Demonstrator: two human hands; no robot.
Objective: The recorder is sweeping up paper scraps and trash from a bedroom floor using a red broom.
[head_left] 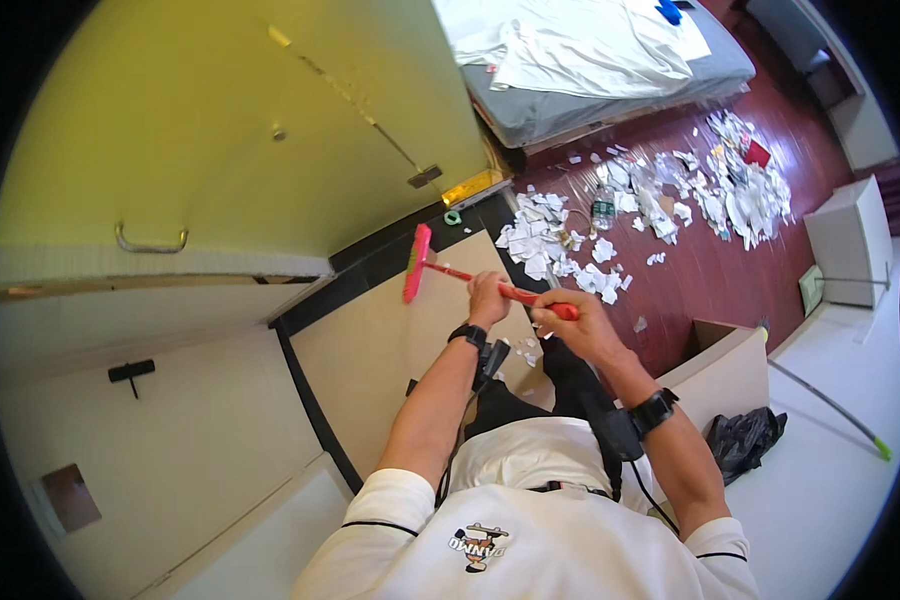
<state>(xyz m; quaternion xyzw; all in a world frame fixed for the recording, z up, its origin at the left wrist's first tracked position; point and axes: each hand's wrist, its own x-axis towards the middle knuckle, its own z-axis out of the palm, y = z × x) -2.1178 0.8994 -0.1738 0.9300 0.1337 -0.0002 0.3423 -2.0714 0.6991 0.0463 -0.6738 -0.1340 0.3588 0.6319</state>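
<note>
Both hands grip the red handle of a broom (pixel 457 274). My left hand (pixel 489 298) wraps the handle's middle, nearer the head. At the upper end, my right hand (pixel 581 326) closes around the thick red grip. The pink broom head (pixel 417 264) is over the beige floor tile (pixel 360 315), close to its dark border; whether the bristles touch the floor I cannot tell. Small paper scraps (pixel 526 352) lie on the tile by my feet. A green roll of tape (pixel 452 217) sits on the dark border just beyond the broom head.
Torn white paper (pixel 540 232) covers much of the red wood floor, with a plastic bottle (pixel 604 208) among it. A bed (pixel 540 112) stands beyond. At right are a cardboard box (pixel 727 367), a black plastic bag (pixel 746 442) and a leaning pole (pixel 832 409). A yellow-green door (pixel 217 135) is at left.
</note>
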